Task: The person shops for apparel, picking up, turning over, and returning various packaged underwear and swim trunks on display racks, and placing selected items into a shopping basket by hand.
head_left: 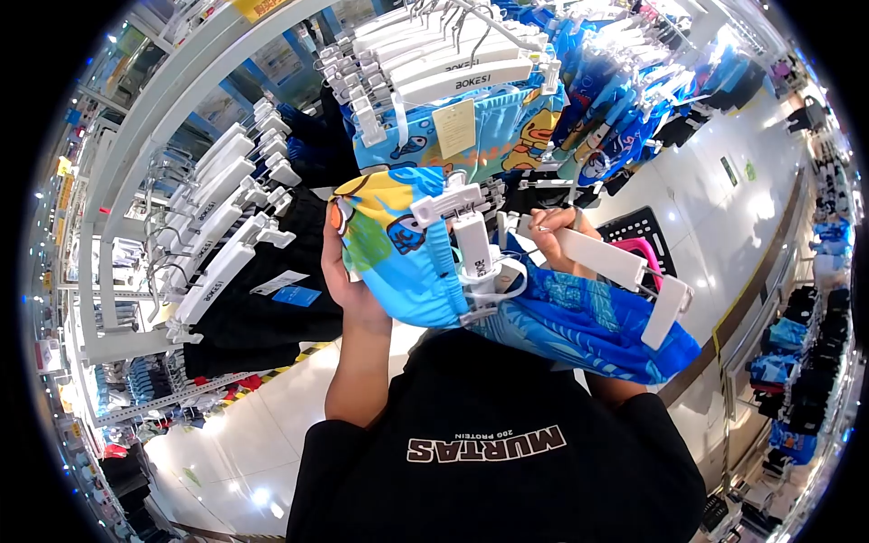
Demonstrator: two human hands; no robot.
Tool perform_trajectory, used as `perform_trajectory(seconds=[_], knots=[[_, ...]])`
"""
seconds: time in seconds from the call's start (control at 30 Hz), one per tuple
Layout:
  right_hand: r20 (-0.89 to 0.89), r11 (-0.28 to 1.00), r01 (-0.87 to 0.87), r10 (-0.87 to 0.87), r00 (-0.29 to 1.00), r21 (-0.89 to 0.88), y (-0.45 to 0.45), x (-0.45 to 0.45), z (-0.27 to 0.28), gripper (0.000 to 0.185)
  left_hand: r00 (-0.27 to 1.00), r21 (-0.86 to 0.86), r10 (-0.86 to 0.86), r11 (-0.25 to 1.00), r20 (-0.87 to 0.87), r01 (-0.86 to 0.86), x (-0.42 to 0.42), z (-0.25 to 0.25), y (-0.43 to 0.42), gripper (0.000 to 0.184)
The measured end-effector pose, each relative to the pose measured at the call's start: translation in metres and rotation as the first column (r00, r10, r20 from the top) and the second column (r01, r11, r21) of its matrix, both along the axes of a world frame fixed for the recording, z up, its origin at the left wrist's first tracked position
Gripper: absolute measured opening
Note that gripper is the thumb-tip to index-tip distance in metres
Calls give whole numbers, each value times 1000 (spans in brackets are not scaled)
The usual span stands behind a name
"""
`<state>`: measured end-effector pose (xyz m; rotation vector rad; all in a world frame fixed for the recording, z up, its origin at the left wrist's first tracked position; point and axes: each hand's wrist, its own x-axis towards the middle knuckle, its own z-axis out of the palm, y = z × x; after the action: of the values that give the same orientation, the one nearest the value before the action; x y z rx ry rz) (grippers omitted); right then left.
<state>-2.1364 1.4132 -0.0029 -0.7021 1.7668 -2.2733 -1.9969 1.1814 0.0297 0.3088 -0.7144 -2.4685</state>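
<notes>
Light-blue swim trunks [403, 271] with yellow and green cartoon patches are held in front of the person's chest, at the centre of the view. A white hanger [472, 240] with clips stands against their right side. The left hand [340, 276] lies along their left edge; its fingers pass behind the cloth, so how far they are closed cannot be told. The right hand [554, 239] is curled around a second, white clip hanger [600, 258]. Darker blue trunks [579, 317] with a leaf-like pattern spread below that hanger, over the right forearm—partly overlapped by the white fittings.

Just beyond the hands hangs a row of white hangers [466, 83] marked BOKESI, the front one bearing duck-print trunks [529, 136] with a pale paper tag [454, 128]. To the left, similar hangers carry black garments [258, 321], with a blue tag [296, 296] among them. A black basket [644, 228] with a pink part shows behind the right hand. Nearest the camera is a black shirt [498, 498]—its lettering upside down.
</notes>
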Motion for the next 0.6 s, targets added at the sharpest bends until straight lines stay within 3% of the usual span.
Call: perform_trajectory(seconds=[0.03,0.13,0.23,0.3,0.37,0.4,0.43,0.53,0.6], knots=[[-114,1000,-20,21,993,14,2,-3,5,14,992,202,32,979,-124,-6,1,-2,0,61],[-378,995,-84,99,921,55,7,-21,4,15,979,-302,202,931,-37,-204,6,-15,7,52],[-549,992,-51,106,829,115,11,-25,27,17,898,-786,437,573,56,-230,3,-17,7,53],[-628,990,47,47,777,132,11,-24,48,17,989,-331,94,935,-112,-127,8,-5,9,45],[-681,988,88,21,732,126,14,-26,65,16,994,-55,-28,998,-101,23,11,-14,7,38],[-721,977,150,8,693,155,16,-25,74,16,998,-31,-24,999,65,26,14,-35,-1,36],[-762,974,162,16,647,158,18,-28,78,16,990,-174,-72,980,125,93,16,-44,-4,34],[-814,954,239,9,580,181,18,-30,91,18,862,-452,75,872,502,187,13,-49,21,32],[-814,944,229,65,578,238,19,-30,97,19,893,-725,349,688,283,-40,5,-49,44,47]])
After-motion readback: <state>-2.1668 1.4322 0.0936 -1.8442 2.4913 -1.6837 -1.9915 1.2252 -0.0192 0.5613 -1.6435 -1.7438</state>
